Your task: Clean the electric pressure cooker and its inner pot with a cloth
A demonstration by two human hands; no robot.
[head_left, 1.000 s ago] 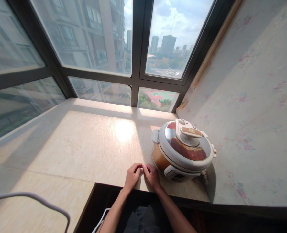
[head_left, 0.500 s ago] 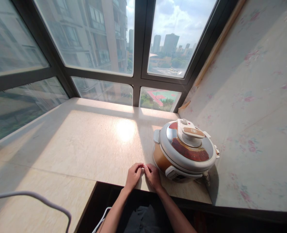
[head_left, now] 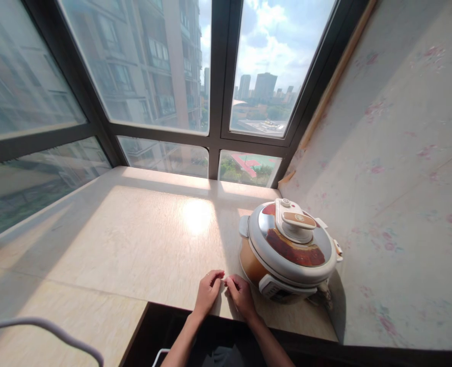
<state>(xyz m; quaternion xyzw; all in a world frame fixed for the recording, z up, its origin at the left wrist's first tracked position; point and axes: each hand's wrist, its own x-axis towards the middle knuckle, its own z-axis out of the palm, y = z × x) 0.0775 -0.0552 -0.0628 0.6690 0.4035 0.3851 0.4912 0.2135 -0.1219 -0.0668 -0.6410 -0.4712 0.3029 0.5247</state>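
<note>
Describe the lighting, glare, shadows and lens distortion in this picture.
Head view: sun through the window leaves a bright glare patch on the counter; the cooker casts a dark shadow to its right against the wall; the wide lens splays the window frame outward toward the edges.

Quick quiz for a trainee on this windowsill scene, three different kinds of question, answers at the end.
1. True or false: the pressure cooker stands open, with no cover on it.
2. Where do the left hand and the right hand rest?
A. on the cooker's handle
B. on the sill, fingertips meeting
C. against the window glass
3. Fill in: the cooker stands to the ____ of the hands, next to the flowered wall.

Key
1. False: its lid is on.
2. B
3. right
</note>
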